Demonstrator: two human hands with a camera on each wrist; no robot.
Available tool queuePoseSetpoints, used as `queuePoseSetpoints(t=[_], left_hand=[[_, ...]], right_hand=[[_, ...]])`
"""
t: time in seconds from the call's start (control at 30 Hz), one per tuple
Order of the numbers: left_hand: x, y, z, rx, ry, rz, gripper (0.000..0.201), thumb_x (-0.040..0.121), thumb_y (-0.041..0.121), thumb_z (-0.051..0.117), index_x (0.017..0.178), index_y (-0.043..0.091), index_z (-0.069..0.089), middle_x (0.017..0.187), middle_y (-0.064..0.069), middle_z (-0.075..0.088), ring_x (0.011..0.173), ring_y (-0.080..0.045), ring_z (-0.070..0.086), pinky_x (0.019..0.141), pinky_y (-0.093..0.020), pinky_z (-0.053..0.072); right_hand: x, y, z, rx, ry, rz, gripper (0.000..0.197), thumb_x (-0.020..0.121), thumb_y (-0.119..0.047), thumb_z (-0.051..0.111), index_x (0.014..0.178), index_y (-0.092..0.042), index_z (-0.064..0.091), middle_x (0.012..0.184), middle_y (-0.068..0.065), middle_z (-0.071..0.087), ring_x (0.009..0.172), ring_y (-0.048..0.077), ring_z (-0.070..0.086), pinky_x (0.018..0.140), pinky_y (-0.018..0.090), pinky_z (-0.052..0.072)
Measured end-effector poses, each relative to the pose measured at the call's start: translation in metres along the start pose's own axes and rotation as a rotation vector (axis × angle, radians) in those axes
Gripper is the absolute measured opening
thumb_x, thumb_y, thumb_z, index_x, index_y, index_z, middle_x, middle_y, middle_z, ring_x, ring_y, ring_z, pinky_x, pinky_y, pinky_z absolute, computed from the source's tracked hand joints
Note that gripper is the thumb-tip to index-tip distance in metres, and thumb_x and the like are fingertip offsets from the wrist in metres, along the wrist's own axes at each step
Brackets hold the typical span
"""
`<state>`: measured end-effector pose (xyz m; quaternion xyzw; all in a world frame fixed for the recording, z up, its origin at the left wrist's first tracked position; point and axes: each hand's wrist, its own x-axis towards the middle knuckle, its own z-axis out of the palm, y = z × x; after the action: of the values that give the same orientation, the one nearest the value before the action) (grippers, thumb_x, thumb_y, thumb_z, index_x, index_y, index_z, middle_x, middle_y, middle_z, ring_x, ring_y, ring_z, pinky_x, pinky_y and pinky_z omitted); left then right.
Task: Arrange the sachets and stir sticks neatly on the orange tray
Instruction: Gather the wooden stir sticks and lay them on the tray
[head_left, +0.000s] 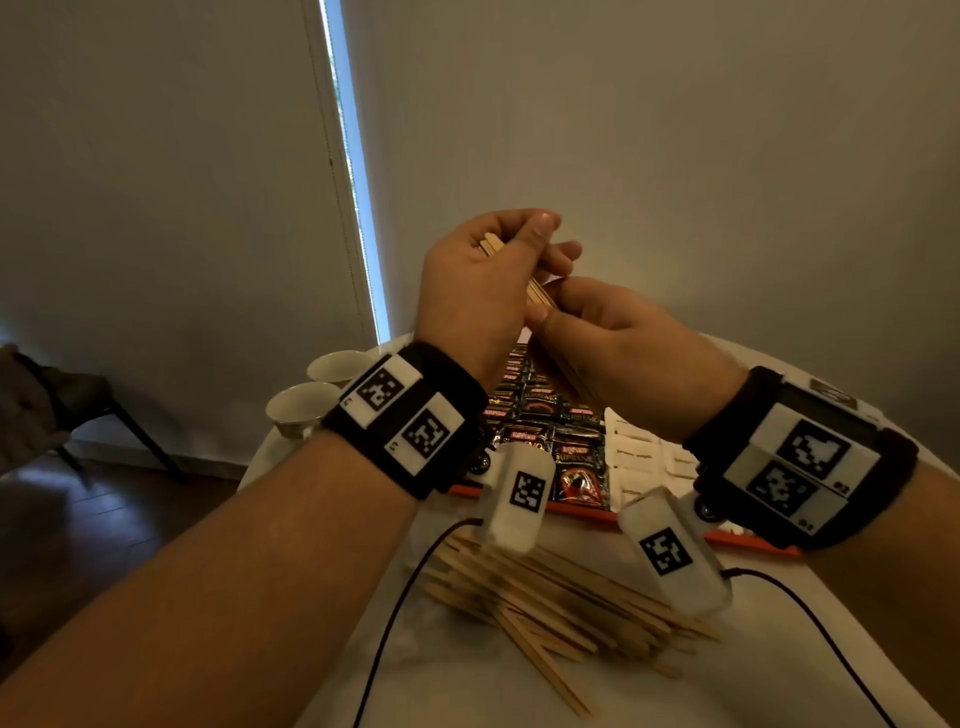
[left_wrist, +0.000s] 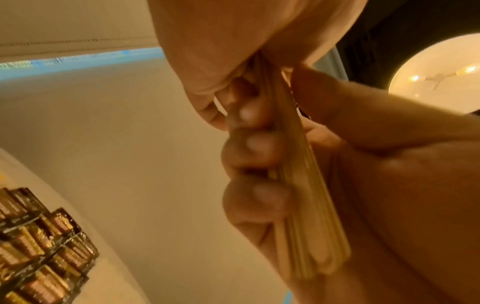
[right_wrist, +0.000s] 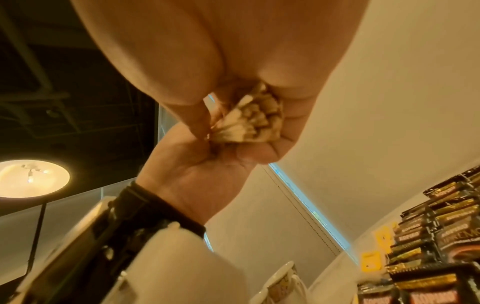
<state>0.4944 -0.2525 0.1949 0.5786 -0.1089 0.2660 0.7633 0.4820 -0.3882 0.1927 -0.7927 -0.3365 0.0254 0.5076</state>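
Both hands are raised above the orange tray (head_left: 576, 508) and grip one bundle of wooden stir sticks (head_left: 536, 294). My left hand (head_left: 519, 254) curls round the bundle's upper part, fingers and thumb wrapped on it (left_wrist: 255, 144). Just below it, my right hand (head_left: 576, 306) holds the lower part, where the stick ends (right_wrist: 249, 121) show between its thumb and fingers. Rows of black sachets (head_left: 576, 457) lie on the tray, with white sachets (head_left: 644, 447) to their right. A loose pile of stir sticks (head_left: 545, 597) lies on the table in front of the tray.
Two pale cups (head_left: 337, 364) (head_left: 298, 408) stand left of the tray by the round white table's edge. A dark chair (head_left: 52, 405) is at the far left on the wooden floor. Black cables (head_left: 395, 613) run from the wrist units across the table's near part.
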Motion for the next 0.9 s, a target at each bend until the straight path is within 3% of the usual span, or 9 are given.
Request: queuePoseSetpoints(t=[0.13, 0.2, 0.33, 0.4, 0.5, 0.57, 0.67, 0.8, 0.9], left_hand=[[0.008, -0.013, 0.016, 0.044, -0.123, -0.178, 0.009, 0.103, 0.012, 0.061, 0.105, 0.010, 0.070, 0.075, -0.004, 0.074, 0.100, -0.026, 0.077, 0.090, -0.046, 0.062], [0.011, -0.026, 0.026, 0.106, -0.179, -0.270, 0.012, 0.103, 0.016, 0.062, 0.108, 0.011, 0.072, 0.091, -0.005, 0.079, 0.101, -0.024, 0.077, 0.091, -0.046, 0.061], [0.016, -0.051, 0.051, 0.201, -0.249, -0.392, 0.015, 0.099, 0.023, 0.066, 0.107, 0.019, 0.078, 0.111, -0.002, 0.079, 0.114, -0.026, 0.071, 0.098, -0.053, 0.057], [0.017, -0.056, 0.066, 0.161, -0.290, -0.461, 0.018, 0.101, 0.020, 0.064, 0.111, 0.017, 0.077, 0.114, -0.005, 0.078, 0.115, -0.027, 0.070, 0.093, -0.048, 0.061], [0.010, -0.056, 0.088, 0.181, -0.292, -0.527, 0.022, 0.102, 0.025, 0.065, 0.113, 0.008, 0.073, 0.102, -0.009, 0.075, 0.094, -0.026, 0.072, 0.065, -0.036, 0.061], [0.003, -0.063, 0.098, 0.268, -0.315, -0.597, 0.031, 0.101, 0.036, 0.066, 0.106, 0.006, 0.070, 0.098, -0.010, 0.073, 0.091, -0.028, 0.071, 0.073, -0.042, 0.063], [-0.007, -0.080, 0.106, 0.459, -0.434, -0.732, 0.032, 0.101, 0.044, 0.061, 0.099, 0.013, 0.067, 0.113, -0.011, 0.069, 0.098, -0.030, 0.071, 0.086, -0.043, 0.059], [-0.020, -0.093, 0.113, 0.729, -0.584, -0.757, 0.029, 0.103, 0.026, 0.064, 0.127, 0.009, 0.062, 0.120, -0.011, 0.066, 0.097, -0.028, 0.073, 0.079, -0.037, 0.063], [-0.025, -0.099, 0.115, 0.910, -0.721, -0.695, 0.025, 0.100, 0.017, 0.067, 0.123, 0.008, 0.066, 0.113, -0.010, 0.071, 0.094, -0.024, 0.074, 0.081, -0.036, 0.064]], right_hand=[[-0.007, -0.002, -0.019, -0.201, 0.018, 0.150, 0.020, 0.104, -0.034, 0.055, 0.112, -0.019, 0.064, 0.092, -0.001, 0.073, 0.073, 0.011, 0.069, 0.065, 0.027, 0.056], [-0.009, -0.003, -0.030, -0.381, 0.015, 0.207, 0.012, 0.102, -0.034, 0.058, 0.103, -0.024, 0.064, 0.092, -0.005, 0.070, 0.069, 0.002, 0.067, 0.055, 0.015, 0.050], [-0.014, 0.010, -0.046, -0.293, 0.013, 0.342, 0.010, 0.098, -0.022, 0.063, 0.107, -0.018, 0.064, 0.102, 0.009, 0.073, 0.087, 0.026, 0.074, 0.075, 0.042, 0.064], [-0.019, 0.016, -0.053, -0.174, 0.064, 0.390, 0.012, 0.098, -0.017, 0.062, 0.109, -0.015, 0.065, 0.097, 0.010, 0.073, 0.078, 0.022, 0.072, 0.064, 0.034, 0.061], [-0.026, 0.025, -0.066, -0.220, 0.136, 0.452, 0.015, 0.102, -0.019, 0.056, 0.104, -0.010, 0.067, 0.082, 0.004, 0.066, 0.058, 0.010, 0.058, 0.050, 0.022, 0.047], [-0.029, 0.039, -0.075, -0.331, 0.145, 0.537, 0.022, 0.104, -0.023, 0.051, 0.103, -0.008, 0.066, 0.079, 0.005, 0.065, 0.054, 0.012, 0.056, 0.047, 0.023, 0.047], [-0.033, 0.067, -0.086, -0.571, 0.123, 0.703, 0.027, 0.105, -0.023, 0.048, 0.107, -0.005, 0.067, 0.095, 0.012, 0.072, 0.070, 0.023, 0.061, 0.064, 0.034, 0.052], [-0.040, 0.100, -0.099, -0.651, 0.061, 0.895, 0.028, 0.106, -0.024, 0.049, 0.109, -0.005, 0.069, 0.100, 0.009, 0.072, 0.078, 0.023, 0.061, 0.074, 0.033, 0.053], [-0.043, 0.109, -0.102, -0.736, 0.003, 0.927, 0.029, 0.107, -0.025, 0.048, 0.119, -0.005, 0.064, 0.106, 0.008, 0.067, 0.078, 0.020, 0.059, 0.072, 0.029, 0.050]])
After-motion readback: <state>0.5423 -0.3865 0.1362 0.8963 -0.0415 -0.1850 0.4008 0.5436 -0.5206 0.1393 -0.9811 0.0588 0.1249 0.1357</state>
